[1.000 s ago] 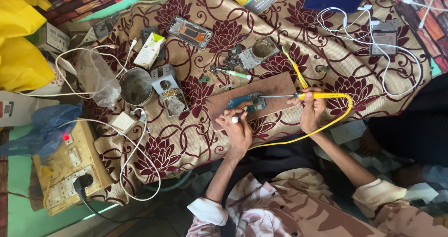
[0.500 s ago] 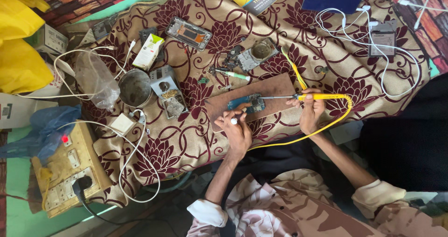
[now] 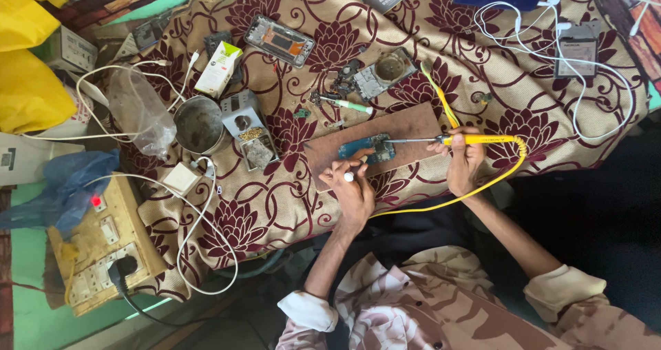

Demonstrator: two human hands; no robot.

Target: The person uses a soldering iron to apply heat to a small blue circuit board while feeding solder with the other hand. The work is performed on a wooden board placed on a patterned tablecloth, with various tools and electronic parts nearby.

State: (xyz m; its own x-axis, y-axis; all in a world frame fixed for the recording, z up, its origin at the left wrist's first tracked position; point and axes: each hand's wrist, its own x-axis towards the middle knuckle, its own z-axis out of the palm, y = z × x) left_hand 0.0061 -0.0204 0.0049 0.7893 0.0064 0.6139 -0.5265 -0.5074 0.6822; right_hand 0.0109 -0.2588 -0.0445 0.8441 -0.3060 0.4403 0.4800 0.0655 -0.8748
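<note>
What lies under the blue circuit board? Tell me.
A brown rectangular wooden board lies under the blue circuit board, resting on the floral maroon-and-beige cloth. The wood directly beneath is covered.

We count one yellow soldering iron (image 3: 475, 140), one blue circuit board (image 3: 365, 148), one wooden board (image 3: 406, 126), one metal cup (image 3: 200, 124), two yellow bags (image 3: 31, 91) and two hands.

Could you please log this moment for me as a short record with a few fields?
Surface: floral cloth with a brown board on it
Workpiece: blue circuit board on the brown board
Right hand: holds yellow soldering iron, tip at the circuit board
Left hand: beside the circuit board, pinching a small white item
Nearby: metal cup, power strip
</note>
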